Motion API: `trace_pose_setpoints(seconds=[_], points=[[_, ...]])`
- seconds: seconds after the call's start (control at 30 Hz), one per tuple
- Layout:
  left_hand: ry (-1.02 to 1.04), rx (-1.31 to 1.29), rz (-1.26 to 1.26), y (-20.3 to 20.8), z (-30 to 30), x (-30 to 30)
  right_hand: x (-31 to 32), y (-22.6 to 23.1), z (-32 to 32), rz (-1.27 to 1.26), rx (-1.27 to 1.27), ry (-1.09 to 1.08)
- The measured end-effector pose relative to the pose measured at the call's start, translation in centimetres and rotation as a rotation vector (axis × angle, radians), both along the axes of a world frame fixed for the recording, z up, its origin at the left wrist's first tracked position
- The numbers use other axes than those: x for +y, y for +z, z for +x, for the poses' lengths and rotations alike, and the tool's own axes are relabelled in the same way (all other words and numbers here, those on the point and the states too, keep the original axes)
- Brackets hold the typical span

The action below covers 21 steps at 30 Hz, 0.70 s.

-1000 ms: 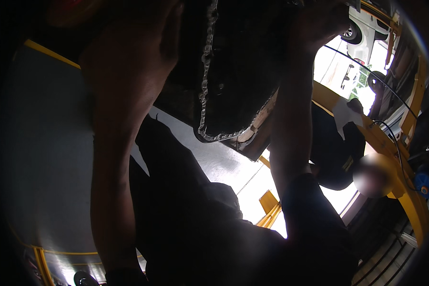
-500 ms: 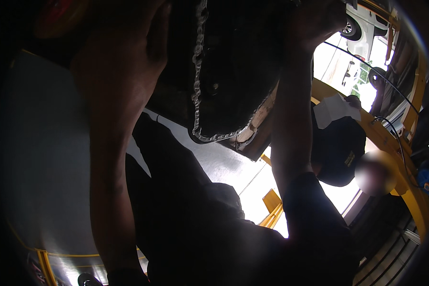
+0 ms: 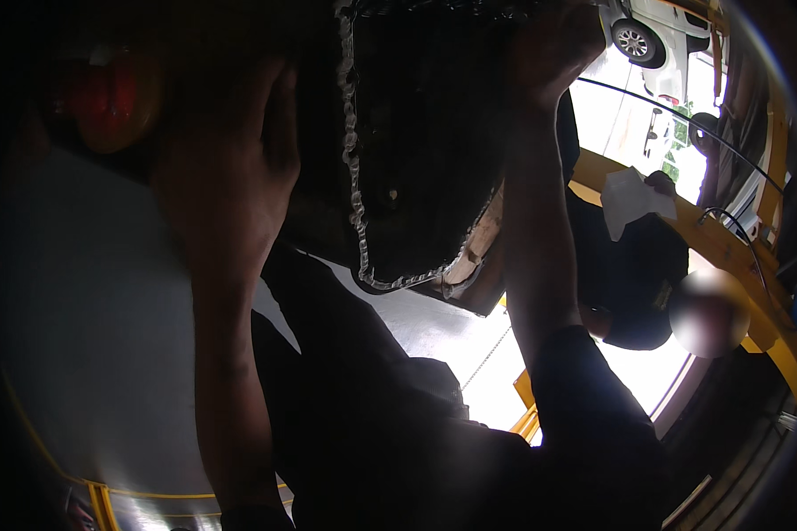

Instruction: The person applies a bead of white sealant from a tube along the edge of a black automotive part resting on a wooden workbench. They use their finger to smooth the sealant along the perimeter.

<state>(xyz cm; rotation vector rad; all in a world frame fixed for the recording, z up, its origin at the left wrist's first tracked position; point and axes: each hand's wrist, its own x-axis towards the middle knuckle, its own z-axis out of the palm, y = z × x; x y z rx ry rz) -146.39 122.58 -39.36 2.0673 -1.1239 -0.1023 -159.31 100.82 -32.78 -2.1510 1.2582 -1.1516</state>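
Sitting lower in view now, bead-edged dark part [image 3: 425, 195], left hand [image 3: 226, 173] and right hand [image 3: 553, 53] alongside — each grip unclear.

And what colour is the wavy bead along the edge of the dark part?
Pale grey; the bead shows best in the head view.

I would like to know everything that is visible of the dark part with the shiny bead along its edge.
The dark part has a rounded lower end; shadow hides its material. A glossy, lumpy bead follows its left edge, curves around the bottom and climbs the right. A small pale spot shows on its face. It sits between the left hand and right hand; contact is unclear.
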Motion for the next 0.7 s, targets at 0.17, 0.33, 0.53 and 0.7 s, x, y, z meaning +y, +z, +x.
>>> trace_pose_setpoints(seconds=[0.17, 0.33, 0.53, 0.7], points=[[-0.013, -0.033, 0.033, 0.3, 0.1, -0.1, -0.4, -0.1, -0.3, -0.052, -0.034, 0.065], [-0.031, 0.017, 0.023, 0.4, 0.2, 0.0, -0.6, -0.2, -0.7, -0.004, -0.025, 0.042], [-0.029, -0.025, -0.023, 0.0, 0.0, -0.3, -1.1, -0.1, -1.0, -0.065, -0.021, 0.048], [-0.019, -0.020, -0.084, -0.7, -0.4, -0.3, -1.0, -0.3, -1.3, -0.002, -0.042, 0.041]])
